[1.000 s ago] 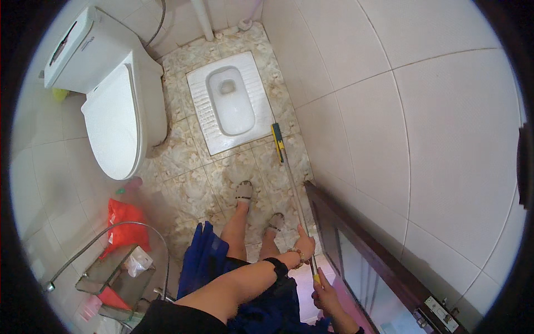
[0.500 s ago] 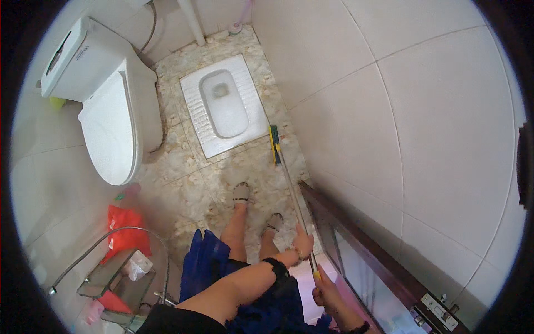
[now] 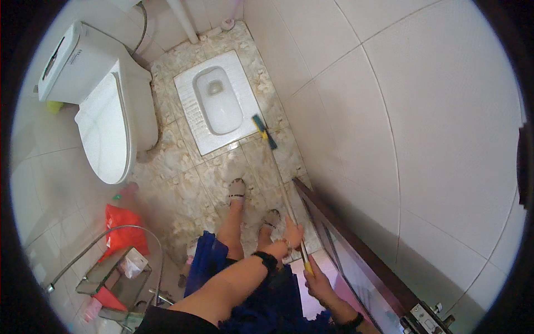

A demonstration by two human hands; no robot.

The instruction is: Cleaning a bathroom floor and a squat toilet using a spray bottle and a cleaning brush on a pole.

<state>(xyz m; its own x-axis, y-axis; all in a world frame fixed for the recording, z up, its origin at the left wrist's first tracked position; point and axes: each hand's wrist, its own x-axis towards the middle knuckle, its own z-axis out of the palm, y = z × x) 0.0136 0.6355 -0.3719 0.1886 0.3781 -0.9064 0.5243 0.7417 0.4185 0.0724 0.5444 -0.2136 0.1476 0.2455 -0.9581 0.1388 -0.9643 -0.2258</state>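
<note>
The long-handled scrub brush with a narrow green-and-yellow head (image 3: 263,131) stood just above the middle of the frame, its head slanting over the lower right corner of a white ceramic squat pan (image 3: 189,103); whether the bristles pressed on the surface could not be told. Its thin, pale pole ran down toward the lower centre and ended in a yellow grip (image 3: 308,268). The left hand (image 3: 293,231) had its fingers closed around the pole, and lower down the right hand (image 3: 318,283) gripped its end near the yellow part.

The floor (image 3: 169,183) was of glossy beige tiles, mottled with brown and crossed by thin joints. Two feet in beige sandals (image 3: 237,189) stood on it, beside a dark blue garment (image 3: 204,261) at the lower centre. A white ceramic toilet with its lid down (image 3: 103,131) filled the upper left. In the lower left sat a bright red plastic bag (image 3: 125,234), near a dark-edged glass shelf (image 3: 103,275). Large pale wall tiles (image 3: 450,128) covered the right side, and a dark brown door frame with a glass panel (image 3: 361,253) crossed the lower right.
</note>
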